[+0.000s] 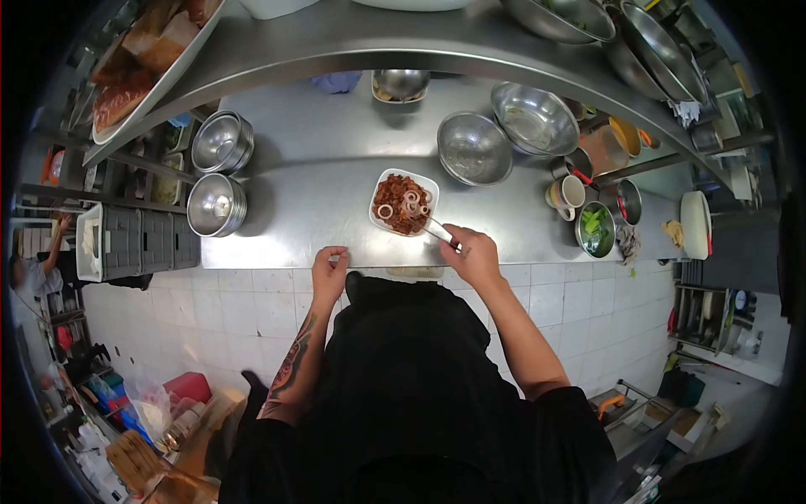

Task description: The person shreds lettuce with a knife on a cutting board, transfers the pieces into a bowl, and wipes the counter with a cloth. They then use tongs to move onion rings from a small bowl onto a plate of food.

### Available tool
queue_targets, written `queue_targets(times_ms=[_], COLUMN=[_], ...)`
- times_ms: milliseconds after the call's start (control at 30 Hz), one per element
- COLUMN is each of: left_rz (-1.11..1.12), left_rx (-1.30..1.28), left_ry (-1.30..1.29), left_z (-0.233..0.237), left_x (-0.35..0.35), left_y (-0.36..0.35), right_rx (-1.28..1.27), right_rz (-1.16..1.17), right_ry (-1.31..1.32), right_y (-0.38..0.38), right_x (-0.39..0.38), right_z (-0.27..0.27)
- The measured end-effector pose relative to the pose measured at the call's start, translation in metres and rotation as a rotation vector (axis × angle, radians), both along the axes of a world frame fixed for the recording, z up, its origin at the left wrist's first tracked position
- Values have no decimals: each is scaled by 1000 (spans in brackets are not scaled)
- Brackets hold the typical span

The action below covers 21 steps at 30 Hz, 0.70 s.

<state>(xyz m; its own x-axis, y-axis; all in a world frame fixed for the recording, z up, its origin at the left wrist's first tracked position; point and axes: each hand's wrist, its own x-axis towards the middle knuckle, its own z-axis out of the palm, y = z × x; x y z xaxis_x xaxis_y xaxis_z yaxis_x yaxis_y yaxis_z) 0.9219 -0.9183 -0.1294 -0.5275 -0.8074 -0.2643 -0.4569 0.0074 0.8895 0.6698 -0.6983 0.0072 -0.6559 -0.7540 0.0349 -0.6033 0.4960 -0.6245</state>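
Observation:
A white square dish (379,220) stands on the steel table, filled with chopped reddish-brown food (395,195). Pale onion rings (411,202) lie on top of the food. My right hand (473,254) is closed round metal tongs (440,233), whose tips reach the dish's right side among the food. At the table's front edge, left of the dish, my left hand (330,270) has its fingers curled in, and nothing shows in them.
Stacked steel bowls (217,206) stand at the left. Two large steel bowls (474,149) sit behind the dish to the right. A mug (567,195) and a bowl of green vegetables (595,228) are farther right. A steel shelf (378,42) overhangs the table's back.

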Motion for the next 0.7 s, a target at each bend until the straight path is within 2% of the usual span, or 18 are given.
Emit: queue_targets(times_ms=[100,233,300,400,533,600,633,700], left_rz=[-13,-25,-11,-2,-24,-17,-14,-10], left_rx=[4,-107,-100,-94,-108,-97,-90,-80], left_ry=[35,75,82,83,34,39,47,86], left_z=[5,22,16,14,12,12,12,6], left_x=[-2,-4,0,5,11,14,13,10], left_y=[4,-2,-7,-10,-11,-9,-8,-7], right_rx=[125,31,27,-4,82,27,30,39], right_rz=[64,71,-5,38,69,-31,-29,-182], right_ry=[86,64,-17,31,80,-23,-24,-12], right_y=[-12,-16,-18,-30,-31,-25,-23,-25], right_x=[-14,-12,-9,-3,-1,-1,-5,-17], right_z=[-20,-13,3,7,-3,9,8,2])
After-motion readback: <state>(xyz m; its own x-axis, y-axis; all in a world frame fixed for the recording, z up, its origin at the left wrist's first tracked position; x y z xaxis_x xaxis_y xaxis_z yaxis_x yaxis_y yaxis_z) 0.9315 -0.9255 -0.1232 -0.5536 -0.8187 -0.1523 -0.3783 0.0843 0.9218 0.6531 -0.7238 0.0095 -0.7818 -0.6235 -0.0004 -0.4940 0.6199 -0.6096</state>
